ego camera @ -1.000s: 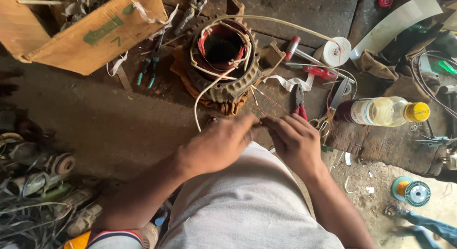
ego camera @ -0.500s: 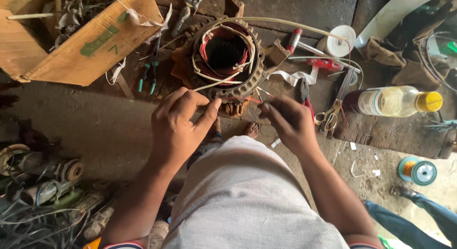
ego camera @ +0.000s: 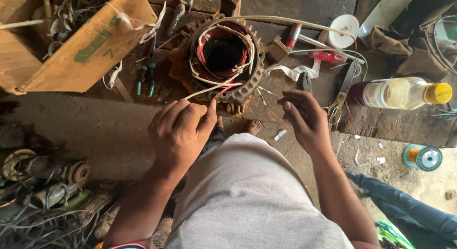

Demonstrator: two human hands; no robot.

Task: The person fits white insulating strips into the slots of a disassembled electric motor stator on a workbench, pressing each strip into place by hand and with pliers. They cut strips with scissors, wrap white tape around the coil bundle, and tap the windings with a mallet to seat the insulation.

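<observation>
A motor stator (ego camera: 254, 82) with red copper windings and white sleeved leads lies on the dark wooden bench (ego camera: 143, 130) ahead of me. My left hand (ego camera: 183, 132) pinches one white sleeved lead (ego camera: 207, 90) between thumb and fingers just below the stator's near rim. To the right, my right hand (ego camera: 307, 118) is curled, with a thin reddish wire (ego camera: 269, 107) running from the stator to its thumb and fingertips. The two hands are apart. My knee in grey cloth fills the lower middle.
A cardboard box (ego camera: 81, 54) of scraps sits far left, green-handled pliers (ego camera: 145, 80) beside it. At the right lie a white tape roll (ego camera: 342, 32), scissors (ego camera: 339, 100) and a bottle of yellowish liquid (ego camera: 400, 93). A wire spool (ego camera: 423, 157) and another person's blue trouser leg (ego camera: 404, 208) are lower right.
Both hands have risen from my knee toward the stator and drawn apart. The left hand now pinches a white lead at the stator's rim.
</observation>
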